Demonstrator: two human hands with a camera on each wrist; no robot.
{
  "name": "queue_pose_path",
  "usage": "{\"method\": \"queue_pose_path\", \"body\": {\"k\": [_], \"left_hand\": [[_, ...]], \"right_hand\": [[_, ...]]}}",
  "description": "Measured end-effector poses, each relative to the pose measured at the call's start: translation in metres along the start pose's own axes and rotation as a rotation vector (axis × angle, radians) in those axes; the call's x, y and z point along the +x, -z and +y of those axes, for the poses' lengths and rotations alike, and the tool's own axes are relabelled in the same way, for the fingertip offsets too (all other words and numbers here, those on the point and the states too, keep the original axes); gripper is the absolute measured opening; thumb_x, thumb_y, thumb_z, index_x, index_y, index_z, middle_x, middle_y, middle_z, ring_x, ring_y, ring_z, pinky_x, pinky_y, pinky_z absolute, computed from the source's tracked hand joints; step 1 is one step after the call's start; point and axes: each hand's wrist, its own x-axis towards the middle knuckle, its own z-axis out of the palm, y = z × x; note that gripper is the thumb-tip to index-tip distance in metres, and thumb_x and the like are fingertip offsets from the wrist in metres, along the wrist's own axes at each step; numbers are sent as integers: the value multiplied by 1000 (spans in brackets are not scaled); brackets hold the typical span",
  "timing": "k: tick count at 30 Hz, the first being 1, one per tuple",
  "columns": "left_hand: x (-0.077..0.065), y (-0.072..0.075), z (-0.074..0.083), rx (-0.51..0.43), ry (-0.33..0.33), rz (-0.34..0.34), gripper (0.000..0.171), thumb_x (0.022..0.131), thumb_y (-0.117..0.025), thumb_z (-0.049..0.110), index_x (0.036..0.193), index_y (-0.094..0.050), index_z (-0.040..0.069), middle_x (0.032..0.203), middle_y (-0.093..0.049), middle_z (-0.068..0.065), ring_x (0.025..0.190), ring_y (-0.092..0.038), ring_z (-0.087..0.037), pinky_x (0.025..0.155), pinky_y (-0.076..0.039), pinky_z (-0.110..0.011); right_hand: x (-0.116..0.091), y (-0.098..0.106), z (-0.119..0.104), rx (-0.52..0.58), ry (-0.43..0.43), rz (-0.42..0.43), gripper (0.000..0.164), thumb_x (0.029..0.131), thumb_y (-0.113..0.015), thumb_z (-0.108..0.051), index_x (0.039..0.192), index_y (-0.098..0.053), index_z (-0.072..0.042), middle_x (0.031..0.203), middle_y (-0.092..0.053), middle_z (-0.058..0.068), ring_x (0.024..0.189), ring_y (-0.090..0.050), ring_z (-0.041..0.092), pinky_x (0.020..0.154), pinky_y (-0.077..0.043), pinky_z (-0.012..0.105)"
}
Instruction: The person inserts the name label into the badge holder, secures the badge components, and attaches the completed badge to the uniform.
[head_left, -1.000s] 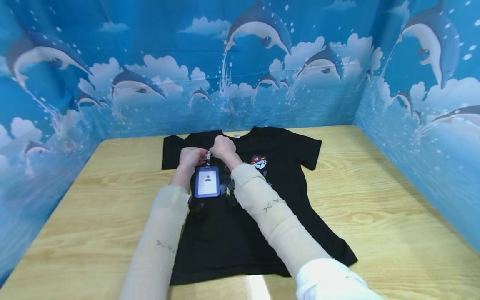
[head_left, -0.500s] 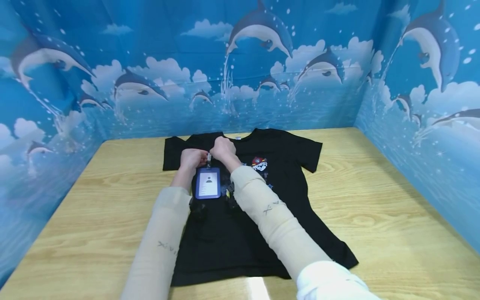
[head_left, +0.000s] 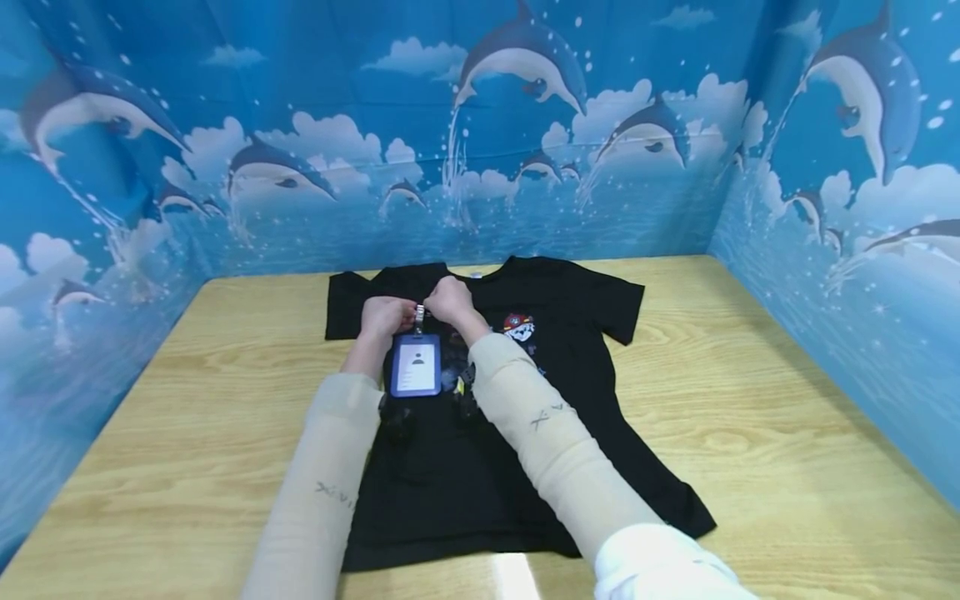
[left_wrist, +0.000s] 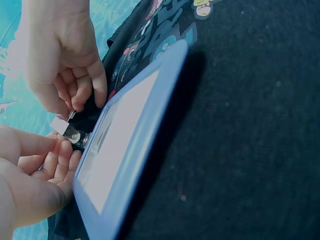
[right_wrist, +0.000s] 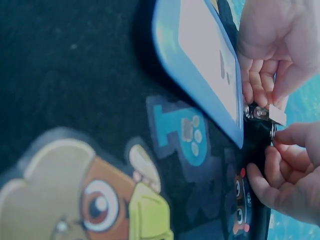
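A black T-shirt [head_left: 465, 483] with a cartoon print lies spread out. Over its left chest is a blue ID badge holder [head_left: 416, 392] with a white card, tilted up off the cloth in the wrist views. At its top, a metal badge clip [left_wrist: 75, 136] is pinched between the thumb and fingers of my left hand [head_left: 384, 317]. Just beyond it, my right hand [head_left: 450, 300] pinches a thin, pin-like metal part [right_wrist: 272, 133] at the clip's end. Both hands meet near the shirt's collar.
The shirt lies on a light wooden table [head_left: 750, 400]. A blue dolphin-print curtain [head_left: 480, 192] rises at the table's back edge and along both sides. Small black devices [head_left: 397, 421] sit under the wrists.
My right hand has shifted slightly right and toward me, and more of the clip shows between the hands. The left hand and the badge holder hold nearly still.
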Motion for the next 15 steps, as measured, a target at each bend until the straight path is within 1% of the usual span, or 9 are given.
{"method": "queue_pose_path", "body": {"k": [1,4,6,8,11,15], "left_hand": [[0,0,0,6,1,-1,28,84,-52,-2,108,-65,-4,95,-62,-13,68,-56,-12,60,-48,-21],[-1,0,1,18,0,-4,29,83,-51,-4,108,-65,-5,101,-63,-15,69,-57,-12,62,-49,-22],[-3,0,1,18,-6,-6,29,83,-51,-4,108,-65,-5,102,-63,-16,69,-57,-11,62,-49,-22],[-3,1,1,12,-11,-8,29,83,-50,-5,108,-65,-6,103,-63,-17,68,-57,-11,62,-49,-22],[-4,1,1,7,-9,-11,28,83,-50,-5,107,-65,-6,102,-63,-17,67,-57,-11,61,-49,-22],[-3,2,0,19,-4,-16,29,83,-51,-6,107,-66,-5,103,-64,-16,68,-58,-11,63,-49,-22]], "right_hand": [[0,0,1,26,-3,-4,39,82,-58,-11,47,-41,-13,45,-35,-4,44,-38,13,49,-36,24],[-2,1,4,101,-4,-9,30,82,-58,-10,53,-54,-9,51,-50,-1,45,-45,14,50,-39,23],[-4,2,5,146,-1,-12,24,83,-58,-9,61,-63,-6,60,-60,0,49,-50,14,53,-42,23],[-6,2,6,164,7,-17,20,85,-58,-9,69,-69,-3,71,-67,2,55,-54,14,57,-44,23],[-8,2,6,164,11,-23,19,86,-58,-10,74,-71,-3,80,-69,3,63,-56,13,63,-45,23],[-9,1,6,157,15,-21,18,86,-58,-10,77,-72,-5,84,-70,3,71,-58,13,68,-46,25]]}}
